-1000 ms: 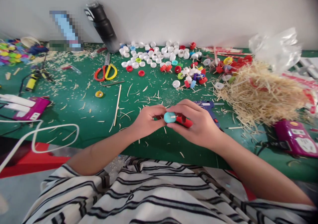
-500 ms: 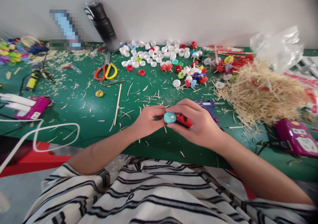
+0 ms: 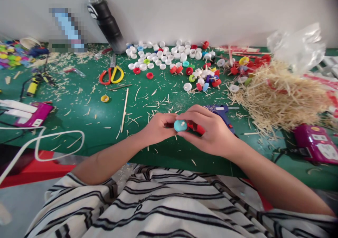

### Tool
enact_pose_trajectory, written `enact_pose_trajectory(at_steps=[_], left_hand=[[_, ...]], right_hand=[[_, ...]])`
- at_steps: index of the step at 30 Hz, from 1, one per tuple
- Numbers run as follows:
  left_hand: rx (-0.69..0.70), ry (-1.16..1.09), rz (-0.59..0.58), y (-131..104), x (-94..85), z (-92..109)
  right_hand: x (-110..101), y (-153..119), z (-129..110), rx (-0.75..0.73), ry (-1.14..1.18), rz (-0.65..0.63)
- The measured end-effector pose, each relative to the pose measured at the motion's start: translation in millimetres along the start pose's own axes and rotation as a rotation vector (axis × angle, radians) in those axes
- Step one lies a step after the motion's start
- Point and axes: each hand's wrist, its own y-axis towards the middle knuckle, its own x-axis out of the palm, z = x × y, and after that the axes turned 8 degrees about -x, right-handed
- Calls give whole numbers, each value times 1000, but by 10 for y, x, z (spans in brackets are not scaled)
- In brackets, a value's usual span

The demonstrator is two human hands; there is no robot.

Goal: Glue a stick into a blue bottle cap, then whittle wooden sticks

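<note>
Between the fingertips of both hands is a light blue bottle cap (image 3: pixel 180 126), with a short pale wooden stub showing at its top. My left hand (image 3: pixel 160 128) pinches the cap from the left. From the right, the thumb and fingers of my right hand (image 3: pixel 207 130) close on its other side. Something red (image 3: pixel 198 128) shows under the right hand, partly hidden by the fingers. Just beyond that hand lies a blue glue gun (image 3: pixel 224 115) on the green table (image 3: pixel 169 157). A thin wooden stick (image 3: pixel 125 110) rests left of the hands.
Many white bottle caps (image 3: pixel 173 56) spread along the back, near caps with sticks (image 3: pixel 206 79). Scissors (image 3: pixel 112 74) and a black bottle (image 3: pixel 107 25) stand left of them. Wood shavings (image 3: pixel 285 97) heap at right beside a purple box (image 3: pixel 315 144). A white cable (image 3: pixel 60 131) loops at left.
The blue cap has tilted slightly between the fingers, so its wooden stub shows more. Both hands stay in nearly the same place, and the view has shifted a little.
</note>
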Motion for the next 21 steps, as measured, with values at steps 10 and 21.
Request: enact_pose_trajectory(at_steps=[10,21], left_hand=[[49,41,22,-21,50,-21],[68,65,3,-17,50,-30]], right_hand=[[15,-11,-2,-3,-2,-14],[17,-12,-9,5,-29,-31]])
